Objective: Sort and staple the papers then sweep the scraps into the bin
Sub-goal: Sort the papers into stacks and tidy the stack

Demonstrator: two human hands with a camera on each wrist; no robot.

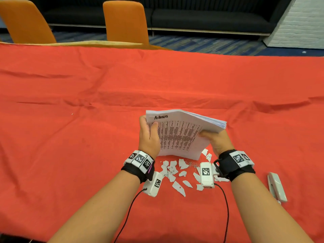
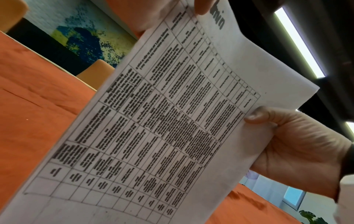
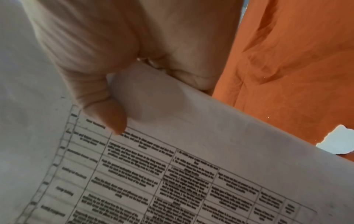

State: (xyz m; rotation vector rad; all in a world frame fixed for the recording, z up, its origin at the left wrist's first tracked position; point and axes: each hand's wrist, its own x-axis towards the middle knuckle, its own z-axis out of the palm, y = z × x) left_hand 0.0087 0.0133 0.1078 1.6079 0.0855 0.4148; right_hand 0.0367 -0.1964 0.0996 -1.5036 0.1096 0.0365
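A thick stack of white papers (image 1: 182,132), its top sheet headed "Admin" over a printed table, stands tilted on its lower edge on the red tablecloth (image 1: 87,102). My left hand (image 1: 149,132) grips its left edge, thumb on the top sheet. My right hand (image 1: 215,139) grips the right edge, thumb (image 3: 107,115) pressed on the printed page (image 3: 191,174). In the left wrist view the sheet (image 2: 162,121) fills the frame, with the right hand (image 2: 287,144) at its side. Torn paper scraps (image 1: 177,174) lie below the stack. A white stapler (image 1: 277,187) lies at the right.
Loose staples (image 1: 192,163) sit among the scraps. Two orange chairs (image 1: 126,21) stand past the table's far edge, with a dark sofa (image 1: 201,16) behind. The cloth to the left and far side is bare. No bin is in view.
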